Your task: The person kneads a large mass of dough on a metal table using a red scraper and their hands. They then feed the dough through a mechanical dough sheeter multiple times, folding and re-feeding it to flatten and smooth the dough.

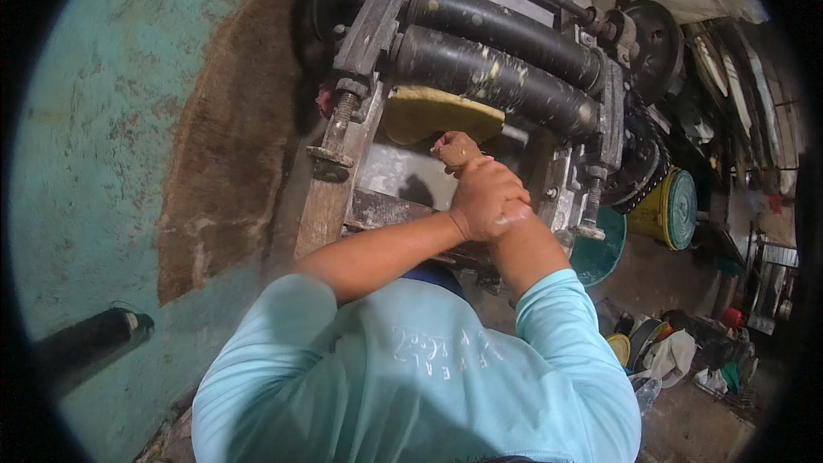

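Observation:
In front of me stands a dough-sheeting machine with two dark rollers (495, 71), flecked with pale dough. A yellowish dough sheet (443, 114) hangs below the lower roller. My left hand (492, 196) is wrapped around my right forearm near the wrist. My right hand (456, 151) lies just beyond it, close below the dough's lower edge, its fingers curled; whether it holds anything cannot be told. Under the dough is a pale metal tray surface (402, 170), with a shadow on it.
Threaded adjusting screws (341, 121) stand at both sides of the frame. At right are a chain-driven wheel (643, 164), a green tub (601, 247) and a yellow bucket (652, 209). A worn green wall (116, 109) rises at left. Clutter (669, 357) lies on the floor at lower right.

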`<action>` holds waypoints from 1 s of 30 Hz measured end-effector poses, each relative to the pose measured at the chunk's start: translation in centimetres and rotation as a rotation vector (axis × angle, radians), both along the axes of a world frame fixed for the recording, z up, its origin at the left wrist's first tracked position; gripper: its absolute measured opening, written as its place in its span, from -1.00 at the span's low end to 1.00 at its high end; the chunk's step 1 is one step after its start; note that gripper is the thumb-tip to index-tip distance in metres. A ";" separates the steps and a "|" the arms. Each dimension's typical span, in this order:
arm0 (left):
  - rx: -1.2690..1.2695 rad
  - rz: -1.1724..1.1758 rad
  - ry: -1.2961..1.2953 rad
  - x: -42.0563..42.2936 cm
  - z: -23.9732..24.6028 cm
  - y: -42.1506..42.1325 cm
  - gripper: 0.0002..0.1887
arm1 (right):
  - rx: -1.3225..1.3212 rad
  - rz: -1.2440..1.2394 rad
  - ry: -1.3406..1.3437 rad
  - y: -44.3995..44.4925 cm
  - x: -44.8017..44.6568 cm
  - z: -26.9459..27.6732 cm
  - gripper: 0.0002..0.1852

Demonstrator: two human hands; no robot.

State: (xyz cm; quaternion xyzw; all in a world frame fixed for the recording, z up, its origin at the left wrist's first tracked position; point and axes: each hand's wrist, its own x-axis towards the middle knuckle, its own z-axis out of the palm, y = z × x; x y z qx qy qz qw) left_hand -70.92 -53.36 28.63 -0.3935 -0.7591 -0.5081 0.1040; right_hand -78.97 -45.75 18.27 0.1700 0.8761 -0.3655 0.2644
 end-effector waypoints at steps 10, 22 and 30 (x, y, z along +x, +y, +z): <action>-0.802 0.361 -0.346 -4.8 -8.3 -8.3 -0.35 | 0.063 0.497 0.072 8.5 -3.3 -13.5 -0.27; -1.022 0.284 -0.543 -0.9 -8.2 -13.9 -0.57 | 0.418 0.668 -0.179 13.6 -14.7 -21.9 -0.21; -0.948 0.254 -0.652 -0.8 -7.7 -14.0 -0.61 | 0.277 0.719 -0.133 8.1 -14.4 -21.4 -0.21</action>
